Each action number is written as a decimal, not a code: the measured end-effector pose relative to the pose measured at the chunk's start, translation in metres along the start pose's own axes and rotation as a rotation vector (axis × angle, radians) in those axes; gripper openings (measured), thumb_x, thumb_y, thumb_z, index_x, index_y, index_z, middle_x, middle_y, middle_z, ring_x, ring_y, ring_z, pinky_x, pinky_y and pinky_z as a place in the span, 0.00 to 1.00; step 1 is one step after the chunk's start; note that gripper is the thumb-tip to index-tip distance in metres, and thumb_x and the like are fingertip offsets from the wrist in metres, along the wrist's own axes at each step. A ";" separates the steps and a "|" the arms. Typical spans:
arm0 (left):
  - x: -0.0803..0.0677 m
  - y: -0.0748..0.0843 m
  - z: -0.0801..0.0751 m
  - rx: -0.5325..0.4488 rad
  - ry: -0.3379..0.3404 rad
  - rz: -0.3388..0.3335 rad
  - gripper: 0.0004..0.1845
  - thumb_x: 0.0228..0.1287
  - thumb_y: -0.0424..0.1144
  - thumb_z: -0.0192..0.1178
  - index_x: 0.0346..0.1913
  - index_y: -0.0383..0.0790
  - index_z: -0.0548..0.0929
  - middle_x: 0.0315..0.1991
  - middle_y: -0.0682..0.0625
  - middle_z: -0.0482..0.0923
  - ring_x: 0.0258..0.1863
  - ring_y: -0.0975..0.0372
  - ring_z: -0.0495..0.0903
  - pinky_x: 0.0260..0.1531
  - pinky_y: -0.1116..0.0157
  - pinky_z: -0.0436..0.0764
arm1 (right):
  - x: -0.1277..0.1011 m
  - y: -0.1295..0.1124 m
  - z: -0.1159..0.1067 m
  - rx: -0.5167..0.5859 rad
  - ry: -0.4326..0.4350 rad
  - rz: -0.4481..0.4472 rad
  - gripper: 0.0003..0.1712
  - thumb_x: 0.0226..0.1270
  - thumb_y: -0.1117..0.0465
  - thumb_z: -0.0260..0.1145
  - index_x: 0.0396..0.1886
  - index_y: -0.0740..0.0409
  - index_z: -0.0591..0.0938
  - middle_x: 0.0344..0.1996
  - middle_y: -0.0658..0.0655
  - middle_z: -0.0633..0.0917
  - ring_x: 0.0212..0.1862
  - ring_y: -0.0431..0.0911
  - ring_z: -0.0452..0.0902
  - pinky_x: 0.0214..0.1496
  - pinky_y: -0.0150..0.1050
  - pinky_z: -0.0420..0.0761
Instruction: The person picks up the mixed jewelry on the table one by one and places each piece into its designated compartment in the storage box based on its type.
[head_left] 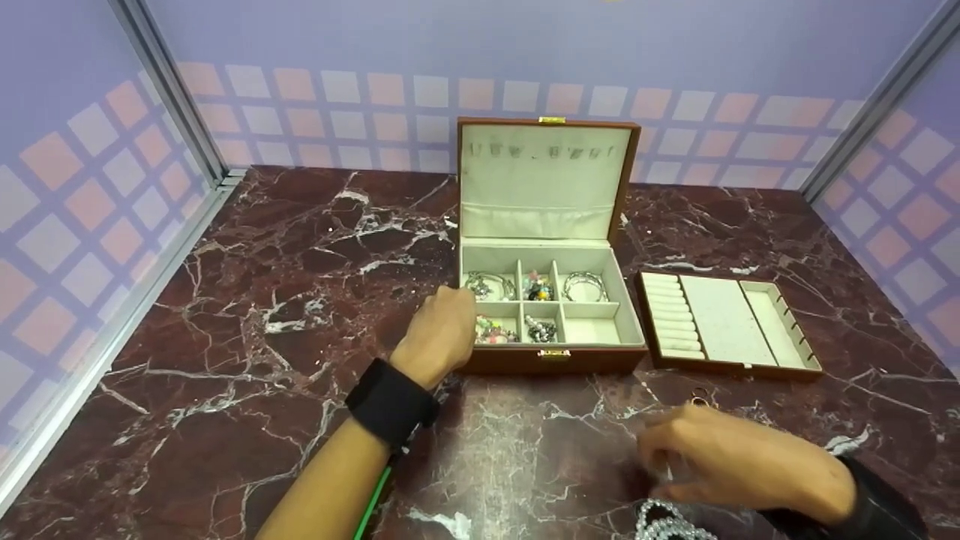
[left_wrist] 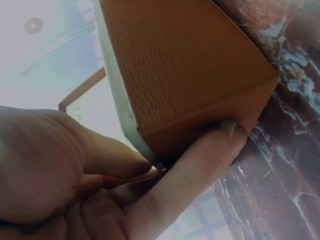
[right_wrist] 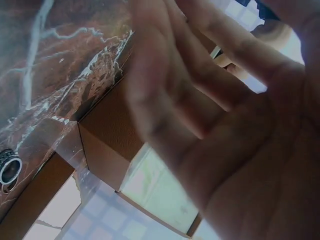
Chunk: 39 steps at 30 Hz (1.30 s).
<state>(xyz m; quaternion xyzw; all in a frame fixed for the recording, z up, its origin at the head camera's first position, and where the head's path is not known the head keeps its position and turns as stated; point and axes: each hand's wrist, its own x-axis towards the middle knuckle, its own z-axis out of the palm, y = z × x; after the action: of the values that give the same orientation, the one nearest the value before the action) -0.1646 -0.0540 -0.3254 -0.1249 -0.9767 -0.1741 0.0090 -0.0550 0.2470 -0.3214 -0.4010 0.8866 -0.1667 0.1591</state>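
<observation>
A brown leather-look jewelry box (head_left: 555, 361) stands with its lid raised. My left hand (head_left: 439, 326) is at its front left corner. In the left wrist view the thumb lies at the pale rim and a finger (left_wrist: 185, 182) runs along the brown outside, gripping the box wall. Silver bracelets (head_left: 585, 287), colorful beaded jewelry (head_left: 491, 330) and dark beaded pieces (head_left: 540, 328) lie in separate compartments. My right hand (head_left: 739, 457) hovers over the tabletop, fingers loosely bent, nothing held between them in the right wrist view. Right below it lies a sparkling silver bead strand (head_left: 667, 523).
Right of the box lies a removable tray (head_left: 731, 322) with ring rolls and slots. Small rings (head_left: 699, 393) sit in front of the tray; one ring (right_wrist: 10, 169) shows in the right wrist view. Checked wall panels (head_left: 517, 94) close off the marble-patterned table (head_left: 247, 390).
</observation>
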 end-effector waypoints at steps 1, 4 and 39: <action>0.000 0.000 0.000 -0.003 -0.003 -0.002 0.09 0.49 0.18 0.53 0.32 0.29 0.81 0.36 0.33 0.84 0.34 0.44 0.85 0.35 0.53 0.87 | -0.003 0.000 0.001 0.002 -0.020 0.011 0.09 0.53 0.53 0.72 0.30 0.46 0.80 0.29 0.40 0.81 0.28 0.26 0.73 0.27 0.22 0.78; 0.000 0.000 0.000 -0.010 -0.011 -0.009 0.10 0.50 0.18 0.53 0.32 0.30 0.81 0.36 0.33 0.84 0.34 0.44 0.85 0.34 0.54 0.87 | -0.011 0.000 0.006 0.023 -0.088 0.081 0.12 0.51 0.48 0.73 0.29 0.46 0.79 0.26 0.38 0.80 0.26 0.26 0.71 0.25 0.22 0.77; 0.001 0.000 0.000 -0.001 -0.047 -0.032 0.10 0.51 0.19 0.53 0.34 0.29 0.81 0.35 0.34 0.84 0.32 0.45 0.85 0.33 0.55 0.87 | -0.032 -0.005 -0.008 0.081 0.052 -0.122 0.11 0.57 0.63 0.69 0.34 0.42 0.78 0.28 0.35 0.81 0.27 0.23 0.71 0.24 0.16 0.73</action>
<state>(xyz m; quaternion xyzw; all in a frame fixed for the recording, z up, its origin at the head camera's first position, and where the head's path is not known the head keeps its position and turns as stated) -0.1652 -0.0532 -0.3255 -0.1133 -0.9785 -0.1715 -0.0169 -0.0349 0.2699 -0.3074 -0.4429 0.8570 -0.2221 0.1416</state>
